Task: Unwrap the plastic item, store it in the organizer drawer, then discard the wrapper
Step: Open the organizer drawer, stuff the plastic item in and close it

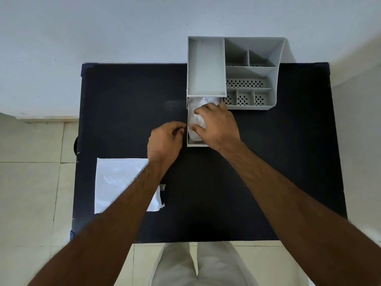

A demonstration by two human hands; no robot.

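Observation:
A grey organizer (250, 56) stands at the back of the black table (127, 100). Its drawer (188, 129) is pulled out toward me. Inside the drawer lies the translucent plastic item (195, 112). My right hand (216, 124) presses down on that item, fingers curled over it. My left hand (165, 141) rests beside the drawer's left wall, fingers bent near its edge; whether it touches the wall is unclear. The white wrapper (117, 178) lies flat at the table's front left, partly under my left forearm.
The organizer's upper part has one long bin and several small compartments with perforated floors. Pale floor tiles surround the table, and a white wall rises behind it. My legs stand at the table's front edge.

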